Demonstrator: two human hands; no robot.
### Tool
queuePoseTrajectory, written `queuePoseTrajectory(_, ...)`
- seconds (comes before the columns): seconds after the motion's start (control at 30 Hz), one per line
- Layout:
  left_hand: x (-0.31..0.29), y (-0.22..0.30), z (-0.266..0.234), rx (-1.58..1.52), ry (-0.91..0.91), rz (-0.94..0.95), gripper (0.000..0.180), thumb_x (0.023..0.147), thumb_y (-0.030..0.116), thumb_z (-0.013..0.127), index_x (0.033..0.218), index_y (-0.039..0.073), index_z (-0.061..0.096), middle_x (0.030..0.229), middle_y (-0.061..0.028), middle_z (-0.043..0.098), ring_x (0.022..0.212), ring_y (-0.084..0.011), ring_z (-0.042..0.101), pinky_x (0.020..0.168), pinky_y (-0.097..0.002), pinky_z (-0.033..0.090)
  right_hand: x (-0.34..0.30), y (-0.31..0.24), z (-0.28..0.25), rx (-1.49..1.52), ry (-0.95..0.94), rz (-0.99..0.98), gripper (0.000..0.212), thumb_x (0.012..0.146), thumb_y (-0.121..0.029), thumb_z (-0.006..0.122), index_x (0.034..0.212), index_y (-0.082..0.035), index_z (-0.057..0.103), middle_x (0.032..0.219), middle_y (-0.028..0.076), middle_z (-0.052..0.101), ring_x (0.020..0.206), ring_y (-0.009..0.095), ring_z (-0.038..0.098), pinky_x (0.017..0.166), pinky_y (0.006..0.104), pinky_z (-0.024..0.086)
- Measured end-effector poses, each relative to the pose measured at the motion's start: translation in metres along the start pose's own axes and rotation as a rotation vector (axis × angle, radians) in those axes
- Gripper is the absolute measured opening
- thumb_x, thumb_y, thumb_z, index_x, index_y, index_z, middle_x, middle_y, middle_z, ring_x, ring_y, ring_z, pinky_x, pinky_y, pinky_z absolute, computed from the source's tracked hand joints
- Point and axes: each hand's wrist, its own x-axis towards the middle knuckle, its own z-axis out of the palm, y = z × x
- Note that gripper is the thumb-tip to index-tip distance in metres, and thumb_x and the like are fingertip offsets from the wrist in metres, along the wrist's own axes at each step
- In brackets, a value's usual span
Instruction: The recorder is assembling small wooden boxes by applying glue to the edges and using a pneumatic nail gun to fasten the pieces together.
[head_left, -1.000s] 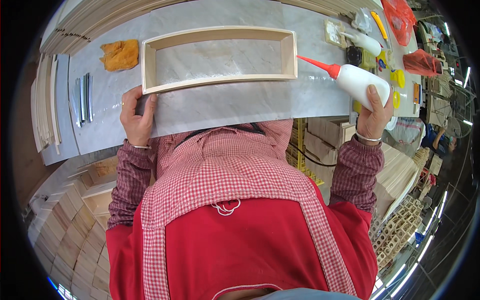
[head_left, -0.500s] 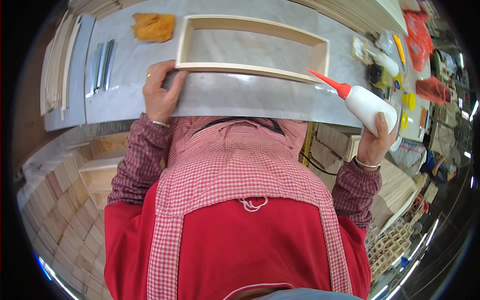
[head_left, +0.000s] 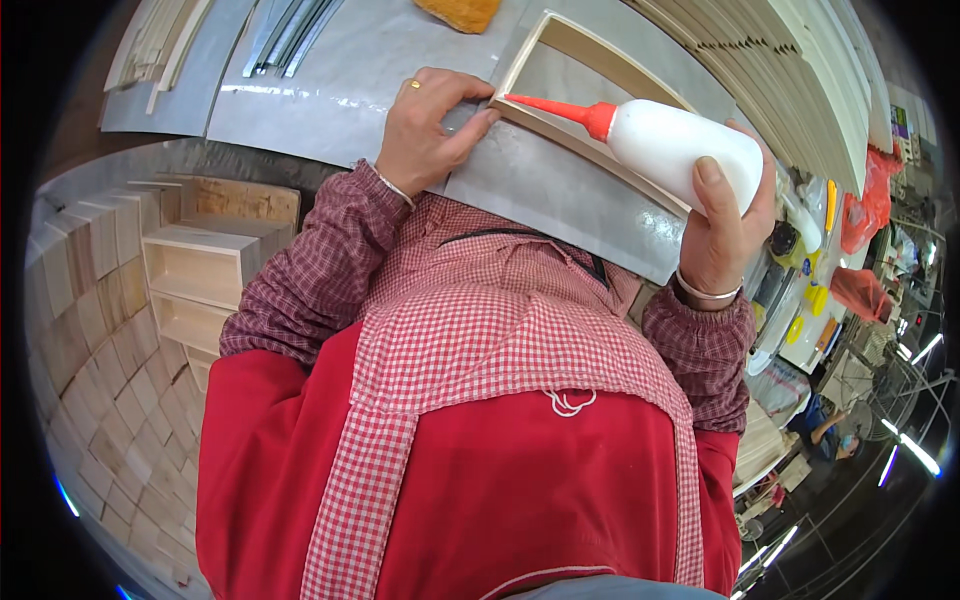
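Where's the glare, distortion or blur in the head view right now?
Head view: glare on the grey tabletop beside the wooden frame; tube light at right blown out; stacked wood curved toward the left rim; white bottle reasonably sharp.

The white squeeze bottle (head_left: 685,150) is tilted over the pale wooden rectangular frame (head_left: 600,58), its tapered red nozzle (head_left: 560,108) ending at the near left corner. The frame, open in the middle, lies on the surface (head_left: 540,180).
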Motion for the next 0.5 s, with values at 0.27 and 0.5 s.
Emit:
queuePoseTrajectory(0.27, 0.003, 0.004, 0.011, 0.005, -0.004, 0.023, 0.018, 0.075, 0.014, 0.069, 0.092, 0.008, 0.067, 0.092, -0.0019, 0.065, 0.085, -0.0172, 0.056, 0.079, -0.0268, 0.043, -0.003, -0.002, -0.027, -0.114, 0.010, -0.006, 0.051, 0.078, -0.014, 0.063, 0.124, 0.001, 0.046, 0.115, 0.016, 0.051, 0.100, 0.025, 0.053, 0.088, 0.0321, 0.043)
queuePoseTrajectory(0.5, 0.007, 0.000, 0.006, -0.020, -0.019, -0.024, 0.019, 0.075, 0.013, 0.070, 0.093, 0.007, 0.067, 0.092, -0.0032, 0.065, 0.085, -0.0183, 0.056, 0.077, -0.0272, 0.044, -0.014, 0.000, -0.066, -0.137, 0.106, 0.009, 0.050, 0.079, -0.014, 0.065, 0.124, 0.000, 0.046, 0.115, 0.016, 0.051, 0.099, 0.024, 0.053, 0.087, 0.0312, 0.044)
